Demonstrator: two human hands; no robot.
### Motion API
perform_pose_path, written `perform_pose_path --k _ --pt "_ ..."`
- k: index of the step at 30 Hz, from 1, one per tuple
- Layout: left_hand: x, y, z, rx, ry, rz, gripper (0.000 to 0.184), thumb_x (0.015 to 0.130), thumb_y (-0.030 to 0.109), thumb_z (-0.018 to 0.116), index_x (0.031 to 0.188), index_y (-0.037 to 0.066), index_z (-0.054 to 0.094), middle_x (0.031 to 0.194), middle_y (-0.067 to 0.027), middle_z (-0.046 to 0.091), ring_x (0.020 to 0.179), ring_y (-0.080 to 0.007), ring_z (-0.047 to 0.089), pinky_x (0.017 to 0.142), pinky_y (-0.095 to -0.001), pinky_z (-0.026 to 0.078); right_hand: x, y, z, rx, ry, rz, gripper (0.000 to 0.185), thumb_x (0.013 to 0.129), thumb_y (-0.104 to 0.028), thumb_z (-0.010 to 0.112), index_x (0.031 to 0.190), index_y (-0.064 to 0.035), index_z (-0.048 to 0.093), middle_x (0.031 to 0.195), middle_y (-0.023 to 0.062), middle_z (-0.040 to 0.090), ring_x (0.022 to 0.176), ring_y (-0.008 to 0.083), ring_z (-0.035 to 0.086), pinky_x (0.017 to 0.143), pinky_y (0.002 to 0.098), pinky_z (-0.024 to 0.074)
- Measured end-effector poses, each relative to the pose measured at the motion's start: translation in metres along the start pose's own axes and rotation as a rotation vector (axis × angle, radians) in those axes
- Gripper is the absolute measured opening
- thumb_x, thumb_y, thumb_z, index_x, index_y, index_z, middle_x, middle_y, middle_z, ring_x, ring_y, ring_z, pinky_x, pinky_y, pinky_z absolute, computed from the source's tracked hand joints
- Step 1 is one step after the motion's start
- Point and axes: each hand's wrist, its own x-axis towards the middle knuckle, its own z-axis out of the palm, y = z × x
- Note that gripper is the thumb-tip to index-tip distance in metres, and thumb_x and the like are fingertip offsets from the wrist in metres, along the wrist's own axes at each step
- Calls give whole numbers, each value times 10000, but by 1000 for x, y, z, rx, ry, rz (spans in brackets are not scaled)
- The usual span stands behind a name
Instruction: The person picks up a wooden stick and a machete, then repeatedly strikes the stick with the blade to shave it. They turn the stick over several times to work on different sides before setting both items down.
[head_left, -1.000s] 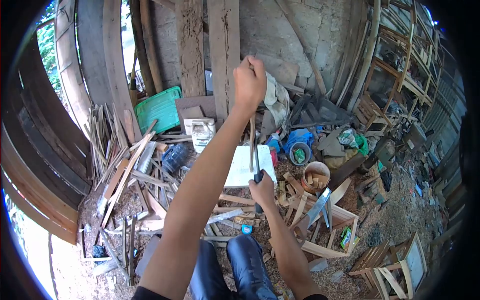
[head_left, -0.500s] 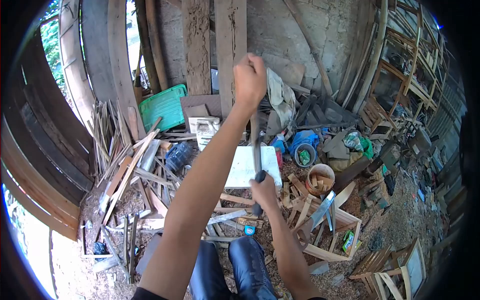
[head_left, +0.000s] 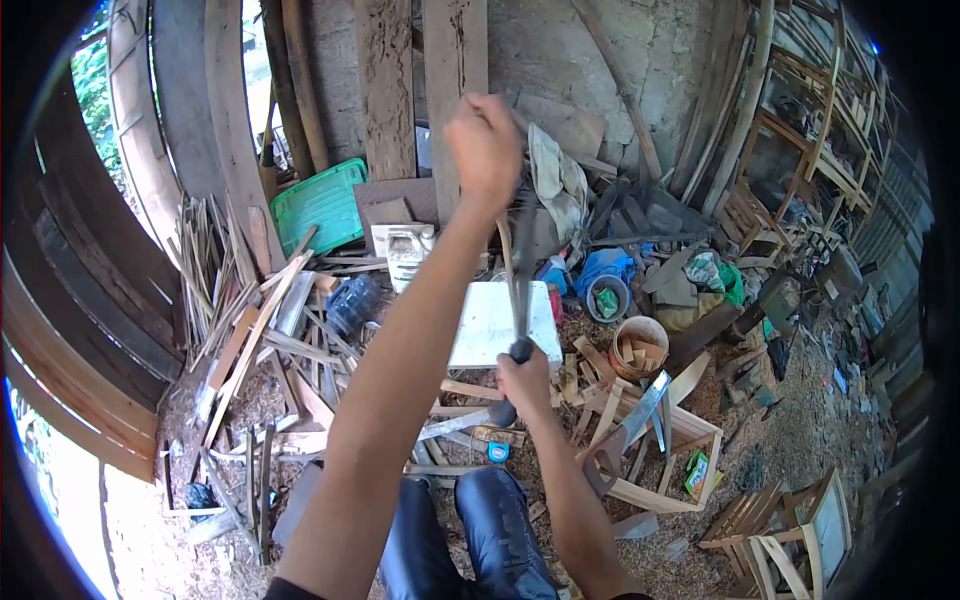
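My left hand (head_left: 485, 145) is raised high in front of the wall, its fist closed around the upper end of a thin wooden strip (head_left: 507, 255). Lower down, my right hand (head_left: 527, 380) grips the black handle of a machete (head_left: 526, 265). The blade points up beside the strip and is blurred; whether it touches the wood, I cannot tell. The strip's lower end hangs in front of a white board (head_left: 483, 325), close to the machete handle.
A handsaw (head_left: 630, 435) rests on a wooden frame (head_left: 655, 495) at the right. Behind it stands a bucket (head_left: 640, 347) of wood pieces. Scrap wood (head_left: 285, 350) is piled at the left, and a blue tape measure (head_left: 498, 453) lies before my knees.
The machete blade, earlier in line with the strip, now shows apart on its right, with its handle tilted. My left hand sits slightly higher and further left.
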Motion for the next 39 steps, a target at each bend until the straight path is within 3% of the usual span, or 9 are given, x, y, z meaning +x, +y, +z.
perform_pose_path --k 5,10,12,22,28,30,32,35,39 --pt "10 -11 -22 26 65 -81 380 932 205 381 681 -63 478 546 -173 461 512 -191 424 529 -374 380 -10 -21 -32 -146 -50 104 143 753 -68 573 780 32 474 558 92 506 433 204 517 406 361 423" --pt "7 -7 -13 17 75 -30 360 912 188 404 689 -76 502 571 -251 501 509 -374 507 503 -418 384 -12 -83 -24 -261 188 -381 170 744 -92 593 802 30 490 614 133 525 529 278 551 532 409 446" --pt "2 1 -1 -27 4 -47 381 928 207 384 670 -56 480 526 -137 459 506 -181 435 514 -364 381 -12 -87 -18 -260 209 -378 175 749 -98 589 824 34 502 636 146 536 561 287 570 534 410 437" --pt "-11 35 15 -7 -65 -39 372 917 204 392 712 -79 521 587 -259 509 542 -380 520 539 -425 392 -7 -67 -34 4 -76 109 132 765 -21 560 851 0 461 586 47 487 416 142 480 363 310 391" --pt "-15 36 25 -47 -87 -60 357 909 190 405 707 -79 523 580 -256 516 518 -374 514 522 -417 387 3 -55 -27 -198 334 -612 129 755 -60 585 764 11 478 609 80 514 473 195 532 443 378 416" --pt "-15 37 28 -71 -112 -70 332 909 189 422 720 -65 521 619 -277 532 618 -458 538 556 -474 410 16 -1 -35 -440 83 -111 189 749 -104 599 814 53 516 694 181 573 610 300 587 581 420 470" --pt "-9 33 32 -77 -98 27 322 907 183 427 726 -65 522 622 -277 534 619 -459 541 552 -475 409 18 -2 -38 -301 43 -52 137 744 -87 581 738 19 494 621 77 515 432 195 504 417 357 422" --pt "-14 28 24 -64 -95 -9 359 915 187 407 704 -85 511 569 -253 495 489 -322 496 498 -409 371 15 -29 -50 -5 -172 136 103 765 -59 564 776 17 495 586 53 487 406 158 476 392 328 426" --pt "-14 31 22 -89 -79 5 366 919 195 405 699 -80 507 561 -243 490 478 -299 481 493 -405 363 -4 -91 -45 46 -15 -155 88 799 -26 545 861 11 495 585 47 482 403 128 452 379 304 399"
